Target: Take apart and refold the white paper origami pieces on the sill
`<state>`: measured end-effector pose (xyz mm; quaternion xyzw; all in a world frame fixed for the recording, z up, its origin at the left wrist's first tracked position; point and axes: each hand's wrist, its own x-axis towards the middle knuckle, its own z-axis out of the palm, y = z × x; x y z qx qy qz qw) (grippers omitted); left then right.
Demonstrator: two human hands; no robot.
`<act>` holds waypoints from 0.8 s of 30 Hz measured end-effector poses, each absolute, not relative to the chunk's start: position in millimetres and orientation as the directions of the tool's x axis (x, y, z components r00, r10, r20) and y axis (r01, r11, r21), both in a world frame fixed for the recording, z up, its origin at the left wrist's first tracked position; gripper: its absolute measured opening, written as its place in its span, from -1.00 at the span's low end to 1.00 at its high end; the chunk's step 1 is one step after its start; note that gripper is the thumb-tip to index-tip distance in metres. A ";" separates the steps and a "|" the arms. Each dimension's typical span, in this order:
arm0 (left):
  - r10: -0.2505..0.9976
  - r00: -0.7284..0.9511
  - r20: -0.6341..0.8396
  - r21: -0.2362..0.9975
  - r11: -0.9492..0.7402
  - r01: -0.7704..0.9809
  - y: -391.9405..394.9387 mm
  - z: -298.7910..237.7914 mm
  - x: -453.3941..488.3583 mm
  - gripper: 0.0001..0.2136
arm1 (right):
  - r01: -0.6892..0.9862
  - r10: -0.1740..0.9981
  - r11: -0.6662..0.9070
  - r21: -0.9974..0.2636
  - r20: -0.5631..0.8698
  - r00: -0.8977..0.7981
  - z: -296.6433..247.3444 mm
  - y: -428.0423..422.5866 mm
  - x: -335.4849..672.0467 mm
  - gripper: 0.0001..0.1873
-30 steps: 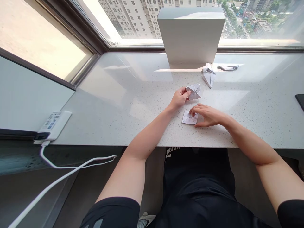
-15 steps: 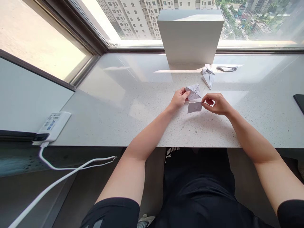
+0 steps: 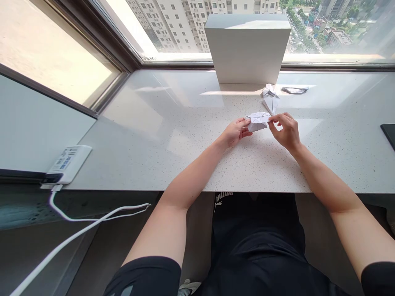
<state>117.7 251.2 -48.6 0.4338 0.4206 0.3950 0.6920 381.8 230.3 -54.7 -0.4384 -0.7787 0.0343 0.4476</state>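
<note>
My left hand (image 3: 237,131) pinches a white folded paper piece (image 3: 256,127) by its left side, fingers bent around the edge. A small white sheet with creases radiating from its middle (image 3: 259,117) lies over that piece, and my right hand (image 3: 285,128) pinches its right corner between thumb and forefinger. Both papers are held just above the counter, and where they overlap I cannot tell how they touch. Right behind them a folded paper form with a long point (image 3: 270,102) rests on the counter.
A flat folded paper strip (image 3: 295,90) lies at the back right. A pale box (image 3: 248,53) stands against the window. A white device (image 3: 67,164) with a cable (image 3: 77,234) sits at the left corner, and a dark object (image 3: 389,135) at the right edge of the counter (image 3: 154,164).
My right hand has risen, bringing its sheet from below the left hand's paper up over it. The left hand has shifted slightly, and its paper is now partly covered.
</note>
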 end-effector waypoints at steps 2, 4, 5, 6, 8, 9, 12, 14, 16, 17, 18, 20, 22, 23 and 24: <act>0.918 0.314 -0.243 0.932 0.311 -0.187 250.6 -47.7 118.2 -0.79 | 0.666 0.738 0.607 -0.434 0.620 -0.268 -54.9 230.4 382.7 -0.93; 0.926 0.291 -0.242 0.934 0.303 -0.187 249.9 -46.8 119.0 -0.76 | 0.665 0.761 0.603 -0.440 0.568 -0.314 -55.2 230.0 382.7 -0.93; 0.929 0.282 -0.238 0.937 0.296 -0.185 249.5 -46.4 119.4 -0.74 | 0.660 0.769 0.603 -0.448 0.547 -0.331 -55.2 229.8 382.5 -0.93; 0.933 0.276 -0.232 0.940 0.288 -0.182 249.2 -46.1 119.8 -0.73 | 0.652 0.774 0.604 -0.458 0.531 -0.345 -55.0 229.4 382.1 -0.93; 0.938 0.272 -0.217 0.947 0.270 -0.175 248.8 -45.7 119.9 -0.71 | 0.627 0.775 0.614 -0.480 0.515 -0.365 -53.8 228.5 381.1 -0.93; 0.939 0.273 -0.208 0.951 0.260 -0.169 248.8 -45.7 119.6 -0.70 | 0.613 0.775 0.619 -0.492 0.511 -0.372 -52.7 228.0 380.6 -0.93; 0.945 0.280 -0.170 0.969 0.212 -0.128 249.4 -46.3 117.5 -0.70 | 0.580 0.787 0.612 -0.538 0.491 -0.374 -48.2 225.8 378.8 -0.88; 0.952 0.286 -0.110 0.987 0.138 -0.080 249.7 -47.3 115.9 -0.70 | 0.562 0.819 0.572 -0.597 0.455 -0.350 -45.5 224.5 378.0 -0.79; 0.954 0.300 -0.021 0.999 0.032 -0.031 249.9 -49.1 114.9 -0.68 | 0.543 0.870 0.493 -0.680 0.397 -0.292 -44.5 224.1 377.7 -0.66; 0.949 0.314 0.025 1.000 -0.022 -0.013 250.0 -50.3 114.7 -0.67 | 0.533 0.897 0.442 -0.722 0.360 -0.256 -44.7 224.5 377.9 -0.59; 0.941 0.332 0.067 0.997 -0.071 -0.001 250.2 -51.7 114.6 -0.65 | 0.521 0.921 0.390 -0.759 0.321 -0.222 -45.2 225.2 378.2 -0.53; 0.915 0.379 0.135 0.988 -0.151 0.014 250.8 -55.1 114.3 -0.61 | 0.498 0.951 0.309 -0.810 0.251 -0.181 -46.2 227.1 379.0 -0.42; 0.885 0.427 0.184 0.975 -0.221 0.036 251.3 -58.4 113.6 -0.59 | 0.484 0.959 0.276 -0.830 0.210 -0.188 -46.2 228.8 379.5 -0.35; 0.872 0.447 0.200 0.966 -0.251 0.057 251.4 -59.6 113.1 -0.60 | 0.481 0.958 0.277 -0.832 0.201 -0.204 -45.6 229.2 379.5 -0.34; 0.862 0.461 0.209 0.957 -0.277 0.084 251.1 -60.2 112.5 -0.61 | 0.480 0.955 0.283 -0.830 0.198 -0.221 -44.7 229.2 379.3 -0.36</act>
